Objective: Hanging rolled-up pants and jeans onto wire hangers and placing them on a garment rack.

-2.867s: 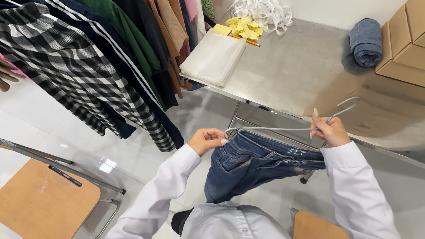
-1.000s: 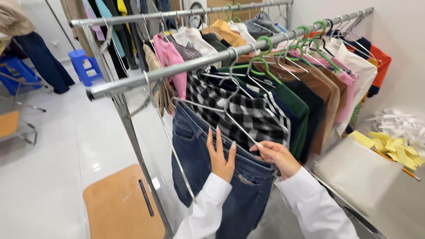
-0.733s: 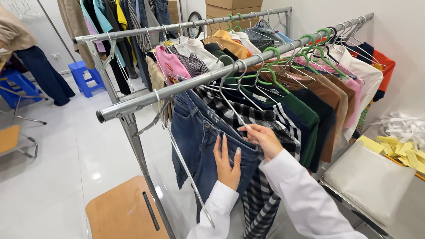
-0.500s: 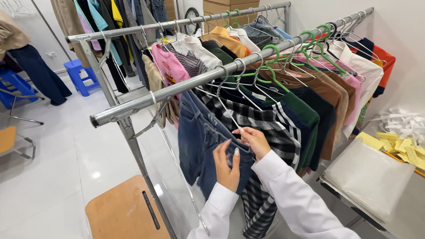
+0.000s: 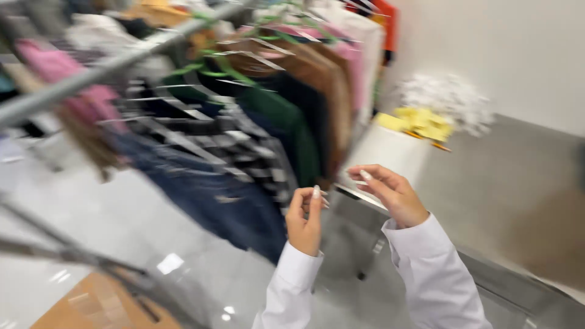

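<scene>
hands first: my left hand [image 5: 304, 220] is raised in front of the clothes rack, palm turned toward me, fingers loosely curled with the thumb close to the fingertips. i see nothing pinched between them, though the blur keeps me from being sure. my right hand [image 5: 390, 194] sits just beside it, a little higher, fingers half spread and bent, holding nothing that i can make out. both hands are free of the clothes, with a clear gap between them and the nearest garment. both wrists come out of white sleeves [image 5: 432, 277].

the jeans [image 5: 213, 201] hang on the rail [image 5: 91, 76] to the left of my left hand, near it but not touching, the dark blue legs dropping toward the floor. right behind them is a black and white checked shirt [image 5: 244, 143], then a dark green top [image 5: 292, 131], then brown coats [image 5: 332, 91] and pink pieces further along the same rail. thin wire hangers and green hangers hook over the rail, all smeared by motion.

to the right stands a grey metal table [image 5: 506, 183]. on it lie a flat white bag [image 5: 384, 146], a heap of yellow pieces [image 5: 423, 125] and a white tangled bundle [image 5: 448, 100] against the wall. a wooden stool seat [image 5: 91, 307] shows at the lower left on the pale glossy floor.
</scene>
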